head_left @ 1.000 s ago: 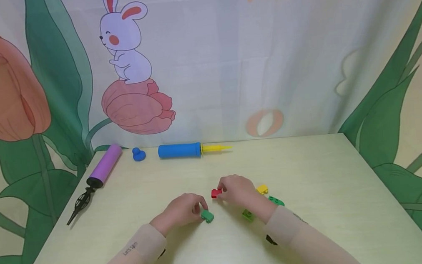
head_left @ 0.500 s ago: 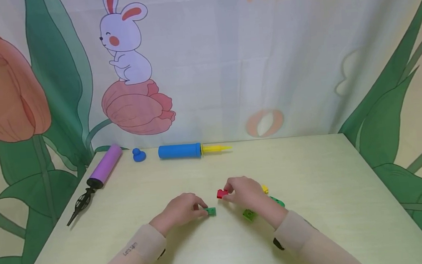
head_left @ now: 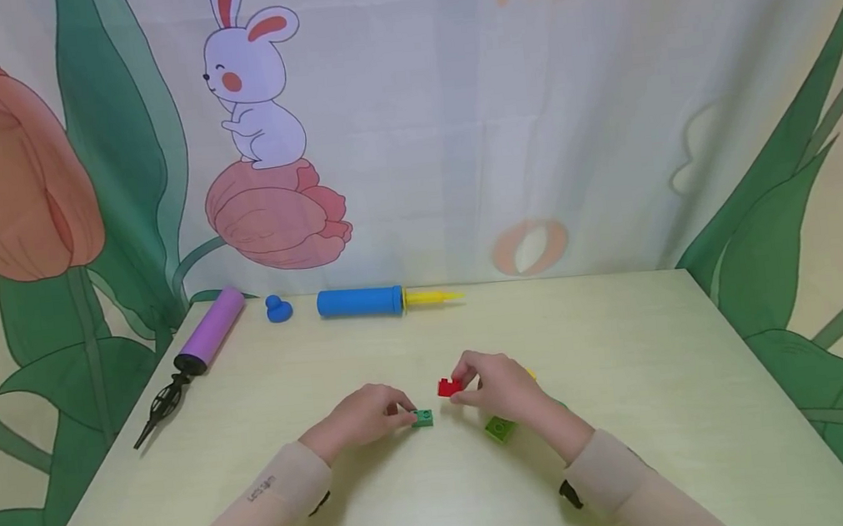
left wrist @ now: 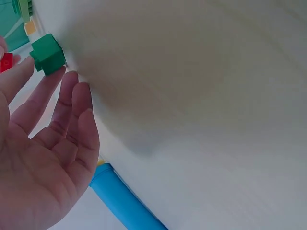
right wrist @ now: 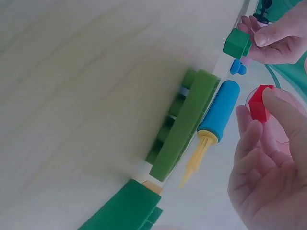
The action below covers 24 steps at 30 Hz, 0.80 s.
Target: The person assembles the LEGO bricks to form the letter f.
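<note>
My left hand (head_left: 367, 416) pinches a small dark green toy brick (head_left: 423, 418) between thumb and index finger, low over the table. In the left wrist view, the studs of that green brick (left wrist: 49, 53) point toward the thumb, and the other fingers are loosely bent. Slightly farther back, my right hand (head_left: 498, 384) holds a red toy brick (head_left: 447, 388) with thumb and fingertips. The two bricks are close but apart. The right wrist view shows the red brick (right wrist: 261, 103) between the thumb and fingers; part of it is covered.
Under the right forearm lie a light green brick (head_left: 500, 429), a darker green piece (right wrist: 127, 208) and a mostly hidden yellow brick (head_left: 531, 374). Along the back are a blue hand pump (head_left: 360, 302) with yellow nozzle, a blue duck-like toy (head_left: 278, 310) and a purple pump (head_left: 212, 327).
My right hand has shifted a little to the right with the red brick, which has turned. The green brick in my left hand has turned from slanted to nearly level.
</note>
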Each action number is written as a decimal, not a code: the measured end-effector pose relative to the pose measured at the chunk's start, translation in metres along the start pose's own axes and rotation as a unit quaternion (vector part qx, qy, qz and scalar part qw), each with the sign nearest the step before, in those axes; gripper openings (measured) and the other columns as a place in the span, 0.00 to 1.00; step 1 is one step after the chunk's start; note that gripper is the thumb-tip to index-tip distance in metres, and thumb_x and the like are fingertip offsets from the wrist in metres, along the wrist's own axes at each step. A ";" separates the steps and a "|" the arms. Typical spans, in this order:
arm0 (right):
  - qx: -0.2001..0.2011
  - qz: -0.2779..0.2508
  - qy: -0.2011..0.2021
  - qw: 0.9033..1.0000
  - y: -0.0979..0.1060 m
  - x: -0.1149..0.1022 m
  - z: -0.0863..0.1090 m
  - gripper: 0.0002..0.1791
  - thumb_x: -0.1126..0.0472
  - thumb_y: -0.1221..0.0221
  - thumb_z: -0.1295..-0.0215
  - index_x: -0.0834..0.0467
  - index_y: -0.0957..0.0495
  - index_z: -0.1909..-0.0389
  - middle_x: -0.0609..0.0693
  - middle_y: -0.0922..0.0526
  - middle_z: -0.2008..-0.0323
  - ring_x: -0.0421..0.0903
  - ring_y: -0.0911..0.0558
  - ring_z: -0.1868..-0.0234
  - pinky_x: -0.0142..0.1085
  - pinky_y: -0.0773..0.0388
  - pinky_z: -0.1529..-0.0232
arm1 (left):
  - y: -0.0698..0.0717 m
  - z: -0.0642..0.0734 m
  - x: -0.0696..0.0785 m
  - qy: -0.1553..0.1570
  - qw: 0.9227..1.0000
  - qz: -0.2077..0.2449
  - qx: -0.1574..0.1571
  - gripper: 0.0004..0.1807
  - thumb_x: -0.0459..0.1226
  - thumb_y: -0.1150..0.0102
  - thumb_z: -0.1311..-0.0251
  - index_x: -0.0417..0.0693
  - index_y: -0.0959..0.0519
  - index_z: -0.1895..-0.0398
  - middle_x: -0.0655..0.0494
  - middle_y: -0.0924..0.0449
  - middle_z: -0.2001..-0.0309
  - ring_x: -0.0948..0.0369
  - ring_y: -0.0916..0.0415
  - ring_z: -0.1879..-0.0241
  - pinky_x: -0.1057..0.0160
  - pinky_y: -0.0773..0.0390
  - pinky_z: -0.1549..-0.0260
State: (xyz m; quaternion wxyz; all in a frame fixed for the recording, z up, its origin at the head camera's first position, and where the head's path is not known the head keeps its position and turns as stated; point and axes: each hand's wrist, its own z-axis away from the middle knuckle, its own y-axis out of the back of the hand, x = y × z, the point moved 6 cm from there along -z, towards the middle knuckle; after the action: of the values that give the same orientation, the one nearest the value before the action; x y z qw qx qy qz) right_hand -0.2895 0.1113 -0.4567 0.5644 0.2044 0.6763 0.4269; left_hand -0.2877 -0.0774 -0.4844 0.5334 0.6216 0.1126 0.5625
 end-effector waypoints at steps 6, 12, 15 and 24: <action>-0.003 -0.012 0.016 1.000 0.000 -0.002 -0.001 0.17 0.52 0.29 0.46 0.47 0.26 0.61 0.38 0.22 0.70 0.40 0.25 0.73 0.36 0.27 0.70 | -0.001 -0.002 -0.007 -0.003 0.999 0.034 -0.009 0.13 0.44 0.35 0.40 0.50 0.17 0.54 0.60 0.23 0.71 0.61 0.29 0.72 0.61 0.28 0.70; 0.000 -0.027 0.036 0.999 -0.004 -0.007 -0.004 0.19 0.53 0.29 0.46 0.48 0.22 0.55 0.38 0.22 0.70 0.41 0.25 0.73 0.35 0.27 0.74 | 0.000 -0.005 -0.015 -0.001 0.997 0.075 -0.004 0.13 0.43 0.31 0.44 0.51 0.17 0.56 0.58 0.23 0.72 0.60 0.29 0.73 0.60 0.27 0.70; -0.004 -0.025 0.043 0.999 -0.008 -0.011 -0.007 0.17 0.52 0.29 0.46 0.47 0.20 0.55 0.38 0.22 0.70 0.42 0.25 0.72 0.35 0.27 0.73 | 0.000 -0.005 -0.017 0.004 0.996 0.088 0.002 0.13 0.41 0.29 0.46 0.50 0.17 0.58 0.56 0.23 0.74 0.60 0.29 0.74 0.61 0.27 0.70; -0.006 -0.020 0.058 0.998 -0.013 -0.018 -0.010 0.13 0.55 0.31 0.43 0.47 0.20 0.58 0.38 0.22 0.64 0.43 0.26 0.69 0.36 0.27 0.68 | -0.001 -0.004 -0.013 0.022 0.995 0.094 0.018 0.13 0.38 0.26 0.50 0.48 0.18 0.62 0.54 0.24 0.77 0.59 0.30 0.77 0.61 0.28 0.72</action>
State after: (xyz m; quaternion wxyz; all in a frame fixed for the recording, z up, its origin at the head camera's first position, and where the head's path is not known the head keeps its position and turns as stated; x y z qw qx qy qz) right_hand -0.2908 0.0872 -0.4571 0.5335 0.1624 0.7096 0.4307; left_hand -0.2948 -0.0843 -0.4940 0.4642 0.6263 0.0751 0.6217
